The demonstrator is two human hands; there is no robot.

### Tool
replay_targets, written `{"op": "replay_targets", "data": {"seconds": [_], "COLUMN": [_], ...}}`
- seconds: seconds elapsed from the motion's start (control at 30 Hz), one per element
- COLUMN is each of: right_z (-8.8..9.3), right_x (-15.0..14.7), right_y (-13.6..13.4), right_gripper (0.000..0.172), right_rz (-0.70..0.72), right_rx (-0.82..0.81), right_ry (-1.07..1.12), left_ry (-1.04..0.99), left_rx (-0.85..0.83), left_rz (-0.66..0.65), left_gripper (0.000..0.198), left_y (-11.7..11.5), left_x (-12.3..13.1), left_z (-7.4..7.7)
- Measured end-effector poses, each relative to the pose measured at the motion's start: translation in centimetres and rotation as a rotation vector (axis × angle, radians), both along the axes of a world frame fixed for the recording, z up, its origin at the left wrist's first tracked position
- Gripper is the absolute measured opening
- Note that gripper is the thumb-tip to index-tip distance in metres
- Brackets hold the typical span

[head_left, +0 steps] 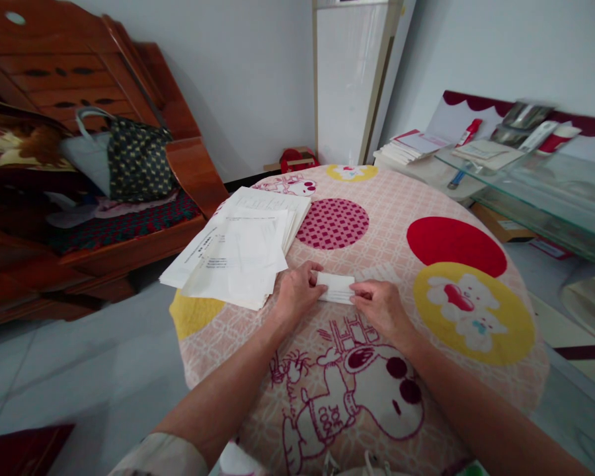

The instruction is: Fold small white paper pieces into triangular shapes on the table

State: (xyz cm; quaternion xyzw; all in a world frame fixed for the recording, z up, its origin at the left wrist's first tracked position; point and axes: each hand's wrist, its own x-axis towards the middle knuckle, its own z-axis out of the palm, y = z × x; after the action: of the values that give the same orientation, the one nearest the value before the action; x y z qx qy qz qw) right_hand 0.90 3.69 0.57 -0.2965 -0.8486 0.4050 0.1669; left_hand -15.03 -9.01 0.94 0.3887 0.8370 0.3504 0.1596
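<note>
A small folded piece of white paper (336, 285), in several layers, lies flat near the middle of the table between my two hands. My left hand (297, 289) grips its left end, thumb and fingers closed on the edge. At the right end my right hand (379, 304) pinches the same folded paper between thumb and fingers. Just left of my left hand rests a pile of printed sheets (238, 258), loosely fanned, with one thin sheet on top. Beneath everything is a pink patterned tablecloth (377, 258) with cartoon figures.
To the right stands a glass shelf (535, 198) with boxes, a red bottle (470, 132) and a stack of papers (411, 145). A wooden bench (188, 172) on the left bears a dotted bag (139, 158). A white cabinet (352, 79) stands behind the table.
</note>
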Motion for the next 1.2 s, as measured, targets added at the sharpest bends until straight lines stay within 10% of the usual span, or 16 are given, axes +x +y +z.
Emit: {"op": "replay_targets", "data": {"seconds": [0.7, 1.2], "right_z": [0.4, 0.7], "right_x": [-0.4, -1.4], "right_y": [0.1, -0.3], "right_gripper": [0.018, 0.028], "right_rz": [-0.008, 0.079], "right_rx": [0.006, 0.36], "right_ry": [-0.099, -0.341], "left_ry": [0.015, 0.06], "left_rx": [-0.069, -0.07], "left_rz": [0.078, 0.064], "left_gripper": [0.04, 0.037], "left_y": [0.7, 0.8], "left_x": [0.3, 0.2], "left_z": [0.3, 0.3]}}
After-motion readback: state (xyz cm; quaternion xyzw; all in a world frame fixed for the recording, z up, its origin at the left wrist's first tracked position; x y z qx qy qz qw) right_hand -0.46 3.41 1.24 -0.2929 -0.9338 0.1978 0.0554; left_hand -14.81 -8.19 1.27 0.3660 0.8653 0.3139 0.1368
